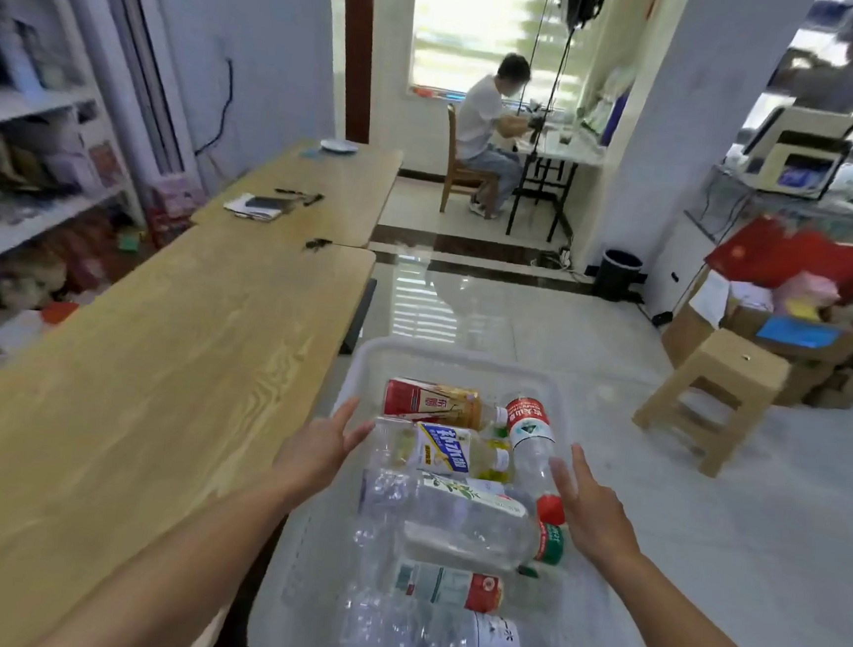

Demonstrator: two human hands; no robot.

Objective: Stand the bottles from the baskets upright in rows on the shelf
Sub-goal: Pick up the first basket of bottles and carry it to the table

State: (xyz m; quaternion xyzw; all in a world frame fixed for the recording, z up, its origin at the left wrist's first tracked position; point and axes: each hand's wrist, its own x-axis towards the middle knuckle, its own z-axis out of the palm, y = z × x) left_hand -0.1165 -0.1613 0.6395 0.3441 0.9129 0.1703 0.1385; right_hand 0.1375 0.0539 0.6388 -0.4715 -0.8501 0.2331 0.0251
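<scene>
A clear plastic basket (462, 357) sits low in front of me, holding several bottles lying on their sides. A tea bottle with a red and tan label (433, 403) lies at the far end. Beside it is a water bottle with a red label (528, 430). A bottle with a blue and white label (442, 448) lies under the tea bottle, and a big clear bottle with a green cap (469, 523) lies mid-basket. My left hand (318, 450) hovers open over the basket's left side. My right hand (591, 513) hovers open over its right side. Neither holds anything.
A long wooden table (149, 402) runs along my left, with a white shelf unit (36, 103) of goods behind it. A wooden stool (712, 394) and cardboard boxes (784, 334) stand on the right. A person sits at a desk (483, 122) far ahead.
</scene>
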